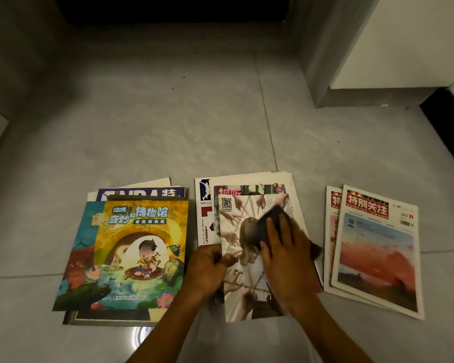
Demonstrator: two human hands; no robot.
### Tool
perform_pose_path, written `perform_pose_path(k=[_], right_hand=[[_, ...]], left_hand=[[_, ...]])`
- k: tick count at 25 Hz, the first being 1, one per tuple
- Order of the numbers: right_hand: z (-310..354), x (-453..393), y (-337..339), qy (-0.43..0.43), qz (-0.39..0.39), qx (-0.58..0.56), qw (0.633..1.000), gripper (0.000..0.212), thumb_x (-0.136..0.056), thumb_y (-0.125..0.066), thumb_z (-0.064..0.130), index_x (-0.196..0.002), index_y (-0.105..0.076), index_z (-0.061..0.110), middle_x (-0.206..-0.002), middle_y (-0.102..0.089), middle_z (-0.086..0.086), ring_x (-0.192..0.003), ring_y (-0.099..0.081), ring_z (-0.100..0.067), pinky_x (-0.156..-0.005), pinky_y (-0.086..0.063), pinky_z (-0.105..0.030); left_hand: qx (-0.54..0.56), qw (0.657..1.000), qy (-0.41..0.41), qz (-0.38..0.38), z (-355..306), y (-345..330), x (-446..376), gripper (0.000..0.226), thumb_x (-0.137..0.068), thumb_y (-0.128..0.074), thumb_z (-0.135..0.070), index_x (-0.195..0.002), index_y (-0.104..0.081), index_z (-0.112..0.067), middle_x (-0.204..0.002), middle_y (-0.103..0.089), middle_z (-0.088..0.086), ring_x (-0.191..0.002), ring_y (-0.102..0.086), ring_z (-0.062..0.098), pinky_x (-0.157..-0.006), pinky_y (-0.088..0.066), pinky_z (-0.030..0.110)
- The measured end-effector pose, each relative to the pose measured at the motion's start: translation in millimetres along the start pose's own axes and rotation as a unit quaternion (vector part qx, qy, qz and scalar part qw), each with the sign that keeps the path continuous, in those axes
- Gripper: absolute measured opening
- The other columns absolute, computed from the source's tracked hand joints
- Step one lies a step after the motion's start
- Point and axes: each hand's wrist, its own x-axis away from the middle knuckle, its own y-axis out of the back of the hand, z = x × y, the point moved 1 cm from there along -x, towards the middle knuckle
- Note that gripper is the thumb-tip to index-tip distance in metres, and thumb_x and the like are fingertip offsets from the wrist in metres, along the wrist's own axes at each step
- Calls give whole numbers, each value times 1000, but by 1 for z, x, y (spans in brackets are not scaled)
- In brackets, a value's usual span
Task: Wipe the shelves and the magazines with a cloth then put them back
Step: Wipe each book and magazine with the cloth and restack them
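step: wiping glossy chained-figure magazine cover (pixel 249 279) | right hand (pixel 281 247) flat, pressing dark crumpled cloth (pixel 269 218); left hand (pixel 210 263) pinching its edge | next, likely: finish strokes; move it aside

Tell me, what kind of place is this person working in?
Probably a room in a home: the person works on a grey tiled floor, with three piles of magazines, one topped by a cartoon cover, and the white base of a cabinet beside them.

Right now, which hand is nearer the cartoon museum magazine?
Left. The left hand holds the middle magazine's left edge, right beside the cartoon museum magazine. The right hand presses the dark cloth farther right.
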Motion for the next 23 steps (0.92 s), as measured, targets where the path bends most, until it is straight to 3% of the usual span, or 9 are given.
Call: perform_pose_path(k=[2, 4, 8, 10, 13, 14, 17, 21, 23], right_hand=[[33, 16, -9, 147, 11, 10, 989, 72, -73, -78, 39, -136, -50, 19, -139, -51, -13, -126, -49, -36, -102, -43, -52], [17, 1, -5, 248, -7, 20, 968, 80, -63, -86, 34, -133, -51, 19, -131, -58, -12, -117, -57, -33, -96, -48, -48], [-23, -45, 2, -14, -21, -95, 995, 60, -85, -69, 27, -139, -44, 20, -144, -43, -14, -128, -46, -33, -106, -41, -50], [18, -40, -9, 29, -11, -71, 997, 67, -76, -78, 26, -136, -49, 18, -143, -45, -13, -129, -45, -35, -107, -40, -50], [45, -37, -6, 242, -1, -40, 969, 64, -73, -81, 21, -132, -55, 20, -141, -50, -11, -127, -49, -32, -107, -39, -47], [32, -50, 0, 245, 17, -37, 969, 59, -78, -77, 20, -132, -55, 21, -141, -50, -10, -128, -48, -30, -109, -37, -47], [2, -74, 5, 61, 7, -81, 995, 54, -88, -66, 23, -139, -46, 21, -146, -43, -9, -135, -38, -30, -113, -30, -49], [47, -57, -1, 252, 32, -58, 965, 54, -88, -66, 25, -139, -48, 22, -150, -39, -6, -140, -32, -27, -115, -22, -45], [16, -69, 5, 244, 37, -63, 967, 50, -92, -61, 25, -140, -47, 22, -150, -40, -5, -138, -35, -27, -114, -21, -41]], left_hand=[[-5, 1000, -8, -1, 6, -3, -3, 5, -89, -65, -17, -85, -67, -18, -106, -67, -1, -100, -61, 16, -90, -53, 36], [2, 1000, 4, -7, 11, -2, -3, 13, -87, -68, -24, -76, -66, -17, -91, -72, 1, -82, -69, 16, -79, -58, 39], [-1, 1000, 24, -20, 9, -3, -6, 29, -82, -72, -33, -64, -63, -13, -69, -69, -2, -55, -67, 14, -59, -57, 30], [-17, 1000, 15, -21, 8, -5, -7, 31, -83, -71, -34, -62, -59, -15, -69, -67, -3, -63, -67, 15, -64, -57, 31], [-36, 999, -8, -21, 10, -5, -6, 28, -86, -68, -32, -62, -58, -20, -72, -68, -1, -72, -67, 17, -76, -57, 37], [-33, 999, -7, -19, 11, -6, -6, 28, -85, -69, -33, -63, -59, -20, -77, -70, 2, -74, -68, 20, -75, -58, 39], [-30, 999, 4, -30, 12, -8, -9, 31, -84, -69, -35, -62, -55, -19, -87, -71, 4, -84, -69, 25, -72, -59, 37], [-22, 999, -3, -41, 15, -8, -8, 28, -85, -69, -30, -65, -58, -14, -78, -69, 2, -83, -68, 21, -75, -56, 33], [-29, 999, -14, -44, 18, -8, -7, 24, -86, -67, -28, -70, -61, -12, -90, -71, 3, -94, -66, 20, -73, -53, 28]])
